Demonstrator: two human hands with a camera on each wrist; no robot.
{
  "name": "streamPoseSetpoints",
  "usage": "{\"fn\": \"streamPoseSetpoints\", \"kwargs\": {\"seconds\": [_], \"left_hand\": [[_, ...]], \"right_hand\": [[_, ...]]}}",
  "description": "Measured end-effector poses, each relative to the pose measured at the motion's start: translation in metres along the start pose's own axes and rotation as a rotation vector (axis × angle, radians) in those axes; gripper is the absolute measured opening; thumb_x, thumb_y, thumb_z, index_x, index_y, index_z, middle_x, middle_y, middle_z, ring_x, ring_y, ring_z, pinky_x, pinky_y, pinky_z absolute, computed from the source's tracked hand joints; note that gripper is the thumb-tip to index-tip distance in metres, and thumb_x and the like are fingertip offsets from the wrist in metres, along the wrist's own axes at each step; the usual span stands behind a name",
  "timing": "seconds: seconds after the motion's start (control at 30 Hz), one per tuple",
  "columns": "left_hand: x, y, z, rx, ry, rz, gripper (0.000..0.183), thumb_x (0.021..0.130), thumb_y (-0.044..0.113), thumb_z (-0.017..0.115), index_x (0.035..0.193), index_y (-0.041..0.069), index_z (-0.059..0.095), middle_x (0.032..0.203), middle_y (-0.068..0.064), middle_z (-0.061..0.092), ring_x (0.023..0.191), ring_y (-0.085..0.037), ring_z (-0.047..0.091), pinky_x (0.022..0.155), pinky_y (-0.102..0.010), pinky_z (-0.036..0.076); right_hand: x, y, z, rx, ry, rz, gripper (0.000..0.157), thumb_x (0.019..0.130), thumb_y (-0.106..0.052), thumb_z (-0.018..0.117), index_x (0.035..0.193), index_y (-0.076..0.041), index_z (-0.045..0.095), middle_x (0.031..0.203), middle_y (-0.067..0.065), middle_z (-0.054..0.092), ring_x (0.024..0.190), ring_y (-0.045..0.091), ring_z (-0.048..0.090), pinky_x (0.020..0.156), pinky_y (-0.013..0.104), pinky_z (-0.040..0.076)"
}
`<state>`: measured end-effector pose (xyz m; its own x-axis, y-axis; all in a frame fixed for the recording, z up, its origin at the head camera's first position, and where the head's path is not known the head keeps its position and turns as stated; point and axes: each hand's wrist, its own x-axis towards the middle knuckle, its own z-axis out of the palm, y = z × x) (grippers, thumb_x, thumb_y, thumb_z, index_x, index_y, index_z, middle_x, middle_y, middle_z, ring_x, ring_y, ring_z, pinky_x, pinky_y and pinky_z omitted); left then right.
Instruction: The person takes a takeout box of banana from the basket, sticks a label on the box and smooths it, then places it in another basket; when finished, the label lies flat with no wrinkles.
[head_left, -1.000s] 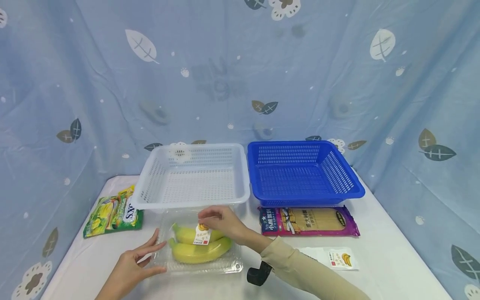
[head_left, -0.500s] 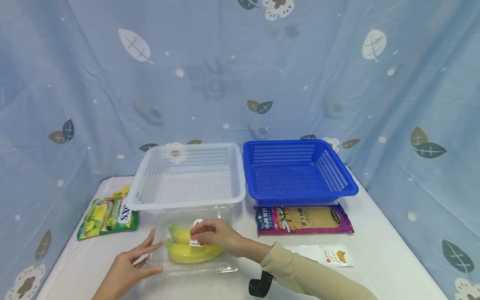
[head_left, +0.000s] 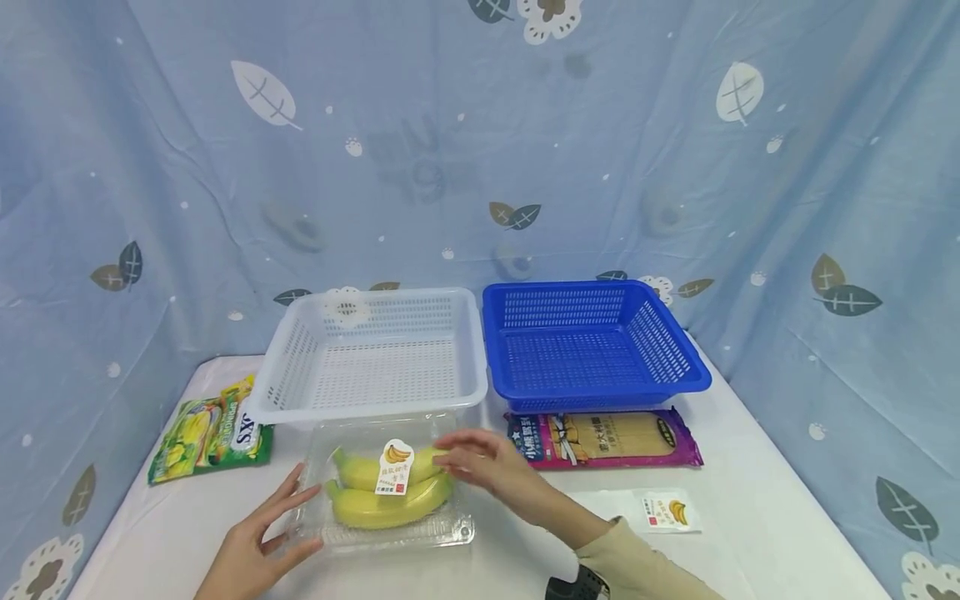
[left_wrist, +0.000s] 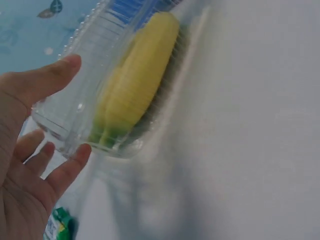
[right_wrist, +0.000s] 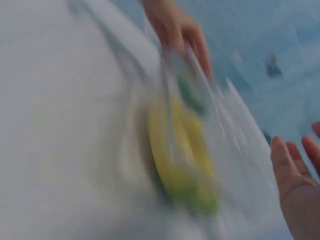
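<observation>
Two yellow bananas (head_left: 390,506) with green stems lie inside a clear plastic box (head_left: 442,533) on the table. A white banana-printed label (head_left: 393,467) sits flat on its lid. My left hand (head_left: 258,537) rests at the box's left end, thumb and fingers spread. In the left wrist view the left hand (left_wrist: 35,130) touches that end, its thumb near one edge and fingertips near the other. Over the box's upper right part hovers my right hand (head_left: 498,475), holding nothing. The right wrist view is blurred, but the right hand (right_wrist: 300,175) shows loose, extended fingers there.
Behind the box stand a white basket (head_left: 375,412) and a blue basket (head_left: 600,398). A purple noodle packet (head_left: 600,437) lies before the blue one, with a label sheet (head_left: 667,511) nearer me. A green seasoning bag (head_left: 213,429) lies at left.
My right hand pressed and smoothed over the label, then lifted away to the right, leaving the label uncovered on the lid. The left hand stayed at the box's left end.
</observation>
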<state>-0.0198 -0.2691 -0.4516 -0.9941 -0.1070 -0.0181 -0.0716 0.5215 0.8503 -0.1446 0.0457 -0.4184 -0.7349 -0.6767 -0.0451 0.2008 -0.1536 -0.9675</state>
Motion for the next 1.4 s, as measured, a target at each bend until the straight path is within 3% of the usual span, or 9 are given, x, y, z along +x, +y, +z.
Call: {"fn": "streamPoseSetpoints", "kwargs": {"seconds": [0.2,0.37,0.53,0.7,0.87,0.97,1.17,1.27,1.4], "left_hand": [[0.003,-0.002,0.008,0.081,0.005,-0.028,0.076,0.072,0.034,0.083,0.138,0.015,0.051,0.157,-0.012,0.022,0.134,-0.047,0.026,0.083,-0.061,0.048],[0.007,-0.004,0.014,0.146,0.037,-0.047,0.082,0.069,0.038,0.085,0.140,0.017,0.050,0.156,-0.013,0.025,0.127,-0.039,0.033,0.082,-0.058,0.050],[0.005,-0.005,0.020,0.174,0.192,-0.018,0.070,0.061,0.034,0.089,0.124,0.017,0.063,0.150,-0.004,0.040,0.098,-0.010,0.041,0.075,-0.040,0.055],[0.003,-0.005,0.024,0.150,0.288,0.039,0.056,0.057,0.027,0.092,0.106,0.014,0.068,0.144,-0.002,0.047,0.100,0.017,0.040,0.073,-0.037,0.057],[0.003,-0.005,0.027,0.153,0.346,0.056,0.052,0.053,0.023,0.094,0.097,0.014,0.068,0.139,0.001,0.052,0.105,0.025,0.034,0.066,-0.015,0.052],[0.003,-0.005,0.029,0.128,0.349,0.054,0.051,0.053,0.020,0.094,0.096,0.012,0.067,0.140,0.002,0.051,0.107,0.025,0.034,0.066,-0.017,0.052],[0.002,-0.011,0.027,0.104,0.266,0.108,0.062,0.061,0.019,0.091,0.116,0.010,0.064,0.153,0.010,0.032,0.114,0.024,0.024,0.072,-0.058,0.053],[0.003,-0.014,0.026,0.151,0.223,0.178,0.068,0.062,0.020,0.090,0.124,0.011,0.063,0.158,0.008,0.022,0.116,0.019,0.023,0.066,-0.047,0.056],[0.006,-0.016,0.026,0.170,0.243,0.218,0.064,0.058,0.019,0.091,0.118,0.011,0.068,0.154,0.006,0.032,0.118,0.019,0.028,0.057,-0.025,0.051]], "right_hand": [[-0.030,-0.011,-0.080,-0.420,0.214,-0.326,0.033,0.094,-0.003,0.058,0.124,0.010,0.053,0.131,0.030,0.051,0.117,0.020,0.057,0.091,0.022,0.048],[-0.055,-0.032,-0.156,-0.839,0.424,-0.477,0.037,0.086,-0.002,0.069,0.121,0.004,0.060,0.141,0.023,0.045,0.131,0.030,0.043,0.105,0.039,0.038],[-0.076,-0.055,-0.231,-1.202,0.573,-0.340,0.058,0.076,-0.024,0.082,0.124,-0.001,0.061,0.152,0.021,0.029,0.140,0.045,0.017,0.100,0.073,0.019],[-0.089,-0.070,-0.271,-1.257,0.541,-0.099,0.075,0.072,-0.036,0.084,0.127,0.006,0.056,0.156,0.026,0.011,0.142,0.047,0.001,0.097,0.078,0.013],[-0.092,-0.076,-0.285,-1.270,0.516,0.075,0.073,0.073,-0.040,0.082,0.119,0.012,0.060,0.153,0.032,0.014,0.134,0.057,0.015,0.097,0.073,0.025],[-0.092,-0.077,-0.287,-1.269,0.512,0.110,0.070,0.073,-0.041,0.081,0.113,0.013,0.063,0.151,0.033,0.017,0.131,0.059,0.022,0.097,0.069,0.030],[-0.093,-0.075,-0.291,-1.254,0.522,0.144,0.072,0.075,-0.045,0.080,0.113,0.014,0.062,0.154,0.029,0.014,0.131,0.058,0.023,0.097,0.069,0.031],[-0.093,-0.073,-0.293,-1.249,0.529,0.139,0.071,0.075,-0.044,0.080,0.113,0.014,0.063,0.154,0.028,0.013,0.131,0.058,0.024,0.097,0.067,0.032],[-0.093,-0.070,-0.293,-1.244,0.533,0.139,0.071,0.075,-0.045,0.079,0.113,0.014,0.063,0.155,0.026,0.013,0.130,0.058,0.025,0.097,0.067,0.034]]}}
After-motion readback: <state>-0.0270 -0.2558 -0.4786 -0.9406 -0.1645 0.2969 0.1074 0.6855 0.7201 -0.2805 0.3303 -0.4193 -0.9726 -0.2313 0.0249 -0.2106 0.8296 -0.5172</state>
